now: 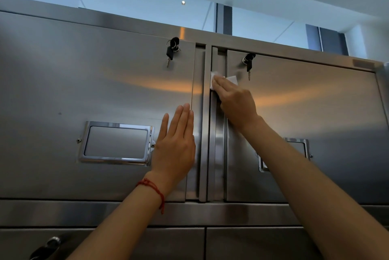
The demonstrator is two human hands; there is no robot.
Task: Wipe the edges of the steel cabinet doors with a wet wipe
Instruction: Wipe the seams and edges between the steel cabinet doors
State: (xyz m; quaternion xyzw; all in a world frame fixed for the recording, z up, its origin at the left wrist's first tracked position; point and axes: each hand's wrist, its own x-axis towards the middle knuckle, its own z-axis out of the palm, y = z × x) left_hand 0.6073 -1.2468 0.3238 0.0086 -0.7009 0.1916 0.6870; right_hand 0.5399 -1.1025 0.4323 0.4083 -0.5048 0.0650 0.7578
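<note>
1. The left door (pixel 94 91) of the steel cabinet is shut; nothing shows whether its edge is wiped.
2. The left hand (pixel 175 143) rests flat on it, fingers straight and together.
3. The right hand (pixel 234 99) presses the white wet wipe (pixel 214 76) on the right door (pixel 305 112) inner edge, fingers straight; below seems left to wipe.

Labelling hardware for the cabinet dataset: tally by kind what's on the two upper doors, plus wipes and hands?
Black-headed key bunches hanging in locks: 2 (left door, right door)
Chrome rectangular label frames: 2 (left, right, partly hidden by the forearm)
White wet wipe: 1
Bare hands: 2 (left hand, right hand)
Total: 7
</note>
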